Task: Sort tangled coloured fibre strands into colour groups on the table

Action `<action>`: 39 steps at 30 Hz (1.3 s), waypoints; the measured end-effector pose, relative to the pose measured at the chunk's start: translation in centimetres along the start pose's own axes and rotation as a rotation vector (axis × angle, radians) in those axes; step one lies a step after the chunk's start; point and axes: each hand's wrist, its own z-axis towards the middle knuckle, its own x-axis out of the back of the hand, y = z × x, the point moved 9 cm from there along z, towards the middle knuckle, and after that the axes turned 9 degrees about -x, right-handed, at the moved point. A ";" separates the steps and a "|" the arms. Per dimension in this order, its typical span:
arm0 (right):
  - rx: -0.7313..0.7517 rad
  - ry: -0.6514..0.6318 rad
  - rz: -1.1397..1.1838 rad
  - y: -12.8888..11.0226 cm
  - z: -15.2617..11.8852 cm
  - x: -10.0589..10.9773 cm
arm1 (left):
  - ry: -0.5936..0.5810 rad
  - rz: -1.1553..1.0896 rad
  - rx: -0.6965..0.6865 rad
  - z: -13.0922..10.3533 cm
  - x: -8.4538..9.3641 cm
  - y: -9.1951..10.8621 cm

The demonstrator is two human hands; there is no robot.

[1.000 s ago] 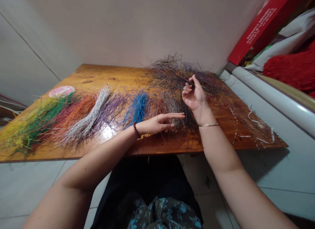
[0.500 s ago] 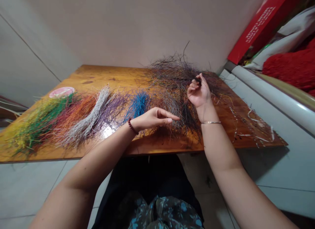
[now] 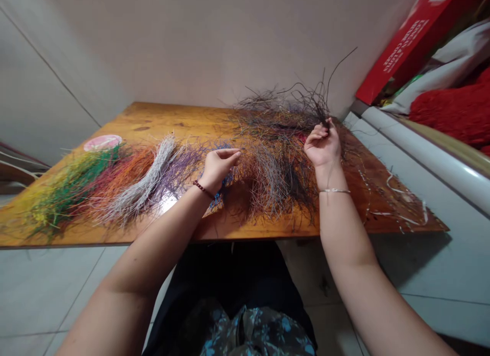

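Note:
My right hand is closed around a bunch of dark wiry strands, whose loose ends fan upward. It is at the right end of a tangled heap of mixed dark strands at the back of the table. My left hand has thumb and forefinger pinched together; whether a strand is between them I cannot make out. Beneath it lie blue strands, largely covered by the hand. Just right of it spreads a pile of grey strands, with brown strands on its left and black ones on its right.
On the wooden table, purple, white, orange, green and yellow strands lie leftward in rows. Behind them is a pink disc. White scraps lie at right. A red box stands beyond.
My left hand has moved left and away from me, from the grey strands to over the blue ones. My right hand has shifted slightly right, and its dark bunch now stands up from the heap.

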 end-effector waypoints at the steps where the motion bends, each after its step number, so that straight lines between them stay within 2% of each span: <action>1: 0.004 0.004 -0.009 -0.1 0.0 0.1 | 0.014 0.022 -0.015 0.2 0.3 -0.1; 4: 0.004 0.011 -0.001 -0.1 0.0 0.2 | -0.014 0.184 -0.073 0.9 0.5 -0.4; 8: -0.024 0.010 0.063 0.3 0.0 0.2 | -0.205 0.578 -0.159 1.1 -0.5 -0.6; 11: -0.039 0.042 0.071 0.6 0.1 0.3 | -0.289 0.679 -0.240 0.8 -1.4 -0.3; 14: -0.039 0.060 0.070 0.8 0.1 0.5 | -0.288 0.655 -0.305 0.4 -1.7 0.5; 19: -0.045 0.039 0.041 1.1 0.2 0.2 | -0.203 0.599 -0.389 0.0 -1.5 2.2; 22: -0.053 0.042 0.035 1.3 0.2 0.1 | -0.230 0.560 -0.395 -0.1 -1.8 2.3; 25: -0.061 0.044 0.037 1.4 0.2 0.0 | -0.305 0.505 -0.340 0.0 -2.3 1.3; 30: -0.056 0.059 -0.006 1.5 0.2 -0.1 | -0.453 0.273 -0.153 -0.3 -3.3 -0.2; 34: -0.071 0.070 -0.046 1.8 0.3 -0.2 | -0.453 0.171 -0.018 -0.5 -2.9 -0.5; 37: -0.083 0.073 -0.056 2.0 0.3 -0.1 | -0.462 0.180 -0.018 -0.4 -2.8 -0.5; 39: -0.090 0.066 -0.044 2.2 0.3 -0.2 | -0.530 0.207 -0.052 -0.5 -3.2 -0.5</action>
